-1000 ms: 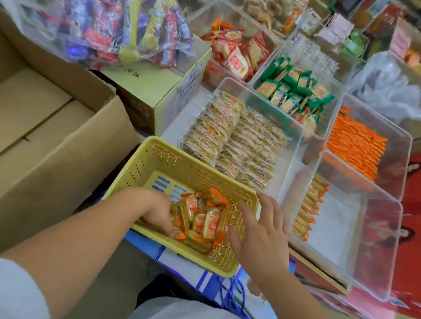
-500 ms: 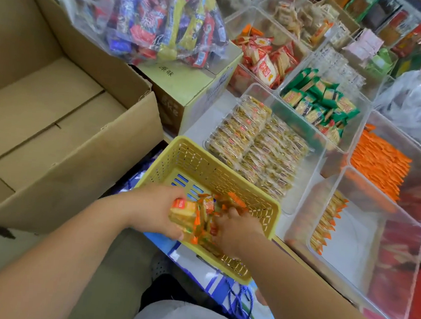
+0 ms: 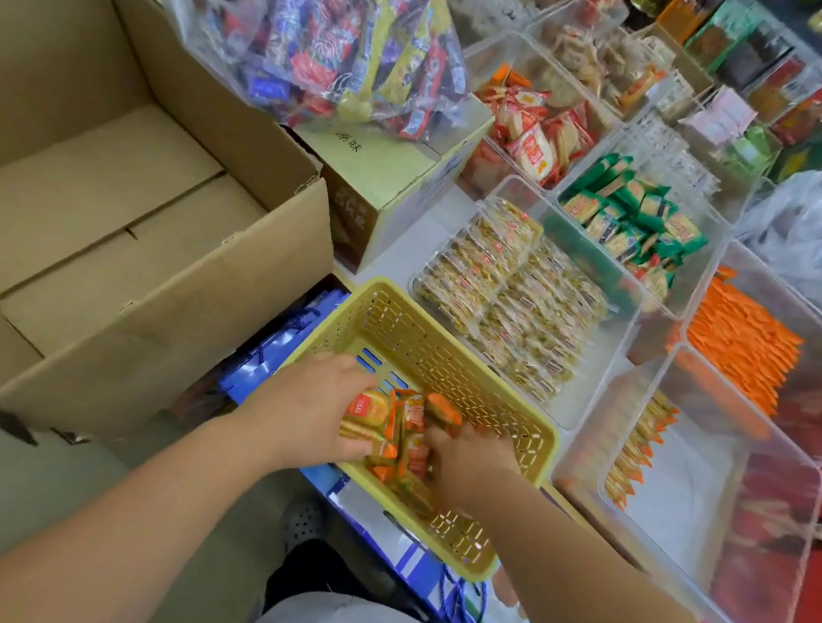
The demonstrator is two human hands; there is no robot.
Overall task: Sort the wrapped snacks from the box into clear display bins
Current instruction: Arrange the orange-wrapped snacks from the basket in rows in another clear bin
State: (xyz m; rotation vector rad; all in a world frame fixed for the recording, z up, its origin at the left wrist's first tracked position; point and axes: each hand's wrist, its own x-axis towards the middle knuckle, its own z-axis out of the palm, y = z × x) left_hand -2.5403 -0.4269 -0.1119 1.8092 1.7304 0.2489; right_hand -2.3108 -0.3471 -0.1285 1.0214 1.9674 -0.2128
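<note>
A yellow slotted basket (image 3: 449, 358) sits low in the middle and holds several orange-wrapped snacks (image 3: 392, 425). My left hand (image 3: 310, 409) presses a bunch of them from the left. My right hand (image 3: 468, 458) closes on the same bunch from the right, inside the basket. A clear bin (image 3: 749, 490) at the right has a short row of matching orange-edged packs (image 3: 634, 451) along its left wall. A big cardboard box (image 3: 126, 220) stands open at the left with nothing in it.
Clear bins behind the basket hold clear-wrapped biscuits (image 3: 504, 289), green packs (image 3: 637, 221), red-and-white packs (image 3: 536, 129) and orange packs (image 3: 741, 337). A bag of mixed candy (image 3: 332, 39) lies on a small carton (image 3: 389, 186). Blue bags (image 3: 273, 354) lie under the basket.
Both hands closed in from either side of the snacks and now squeeze them together as one bunch. The view has shifted left and down.
</note>
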